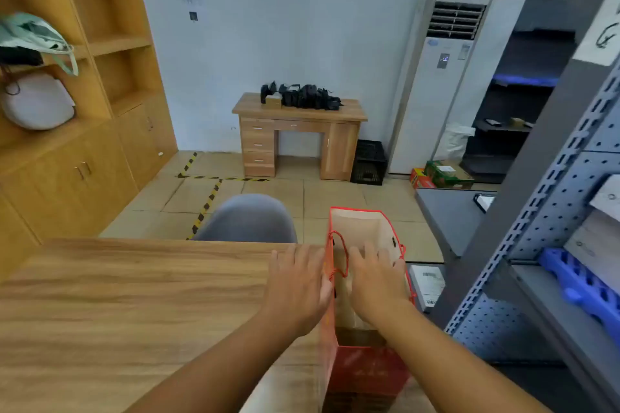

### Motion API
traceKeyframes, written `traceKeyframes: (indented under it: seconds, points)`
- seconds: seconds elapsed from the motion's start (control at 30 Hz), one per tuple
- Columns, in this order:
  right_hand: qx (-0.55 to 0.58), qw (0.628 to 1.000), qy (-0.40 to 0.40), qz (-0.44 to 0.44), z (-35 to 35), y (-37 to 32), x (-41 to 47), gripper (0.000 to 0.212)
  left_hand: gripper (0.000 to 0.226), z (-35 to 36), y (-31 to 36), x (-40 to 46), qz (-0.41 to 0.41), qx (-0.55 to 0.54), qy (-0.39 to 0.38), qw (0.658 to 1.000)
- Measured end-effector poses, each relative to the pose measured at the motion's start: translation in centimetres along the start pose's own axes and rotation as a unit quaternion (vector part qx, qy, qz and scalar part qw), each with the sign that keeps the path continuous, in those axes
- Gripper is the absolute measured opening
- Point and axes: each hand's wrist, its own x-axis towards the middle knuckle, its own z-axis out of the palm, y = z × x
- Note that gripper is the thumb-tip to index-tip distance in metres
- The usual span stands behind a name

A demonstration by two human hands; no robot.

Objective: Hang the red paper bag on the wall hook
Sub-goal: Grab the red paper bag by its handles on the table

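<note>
Far left: wooden shelf unit [100,54] w/ open cubbies above, cupboard doors below. A pale green bag [33,35] and a white round bag [38,100] hang at its left side. Yellow-black floor tape [204,204] runs across the tiles.

Foreground left to centre: wood-grain table [134,295]. Behind its far edge, a grey chair back [248,220]. Further back against the white wall, a small wooden desk [298,141] w/ drawers; black gear [302,95] piled on top. Black crate [369,163] just beside the desk's right end.

Left hand [298,292]: fingers spread flat, palm down, pressed against the outer left side of the red paper bag [367,369]; not gripping anything. One red cord handle [339,255] loops up just beside that hand.

The bag stands upright at the table's right end, mouth open.

Right hand [377,278]: fingers spread, reaching over/into the open mouth; can't tell if it holds anything.

Right of bag: white standing AC unit [436,94] in the corner, boxes on floor near it, then grey perforated metal rack [553,194] w/ a blue plastic part [583,288] on a shelf.
</note>
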Motion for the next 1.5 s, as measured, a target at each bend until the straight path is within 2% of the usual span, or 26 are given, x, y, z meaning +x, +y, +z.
traceKeyframes:
  seconds: [0.1, 0.33, 0.53, 0.77, 0.9, 1.0, 1.1, 1.2, 1.27, 1.33, 1.43, 1.5]
  points:
    - [0.034, 0.999, -0.034, 0.01, 1.3, 0.4, 0.3, 0.034, 0.045, 0.1, 0.0, 0.3, 0.008, 0.01, 0.012, 1.0]
    - [0.071, 0.988, -0.139, 0.008, 4.5, 0.2, 1.6, 0.045, 0.062, 0.9, -2.7, 0.8, -0.033, 0.036, -0.034, 0.998]
    - [0.073, 0.981, -0.176, 0.016, 6.2, 0.3, 1.9, 0.056, 0.056, 1.5, -3.6, 0.5, -0.046, 0.038, -0.034, 0.998]
    - [0.188, 0.958, -0.215, -0.017, 6.9, 0.3, 2.6, 0.067, 0.065, 2.3, -3.4, 0.1, -0.049, 0.049, -0.053, 0.996]
    - [0.188, 0.946, -0.261, -0.024, 7.4, 0.6, 2.6, 0.058, 0.063, 2.6, -3.2, -0.1, -0.048, 0.051, -0.055, 0.996]
    - [0.156, 0.949, -0.273, -0.011, 7.4, 0.7, 2.5, 0.036, 0.063, 2.7, -3.1, -0.2, -0.044, 0.05, -0.049, 0.997]
    - [0.107, 0.951, -0.29, -0.009, 4.7, 1.1, 3.3, 0.024, 0.06, 2.8, -2.7, 0.0, -0.037, 0.04, -0.041, 0.998]
    - [0.08, 0.971, -0.222, -0.047, -1.7, 1.3, 5.8, 0.016, 0.054, 2.4, -2.0, 0.7, -0.011, 0.02, -0.009, 1.0]
    - [0.083, 0.985, -0.147, -0.043, -6.3, 1.5, 7.3, 0.021, 0.046, 1.3, -1.1, 1.7, 0.017, -0.003, 0.018, 1.0]
    - [0.083, 0.99, -0.109, -0.026, -9.4, 1.6, 8.2, 0.027, 0.044, -0.2, 0.0, 2.8, 0.033, -0.031, 0.041, 0.998]
    - [0.09, 0.992, -0.089, -0.006, -10.6, 1.4, 8.7, 0.021, 0.059, -2.3, 2.0, 4.1, 0.038, -0.069, 0.063, 0.995]
    - [0.099, 0.992, -0.071, 0.014, -10.6, 1.3, 8.9, 0.02, 0.078, -3.1, 3.6, 4.7, 0.013, -0.087, 0.041, 0.995]
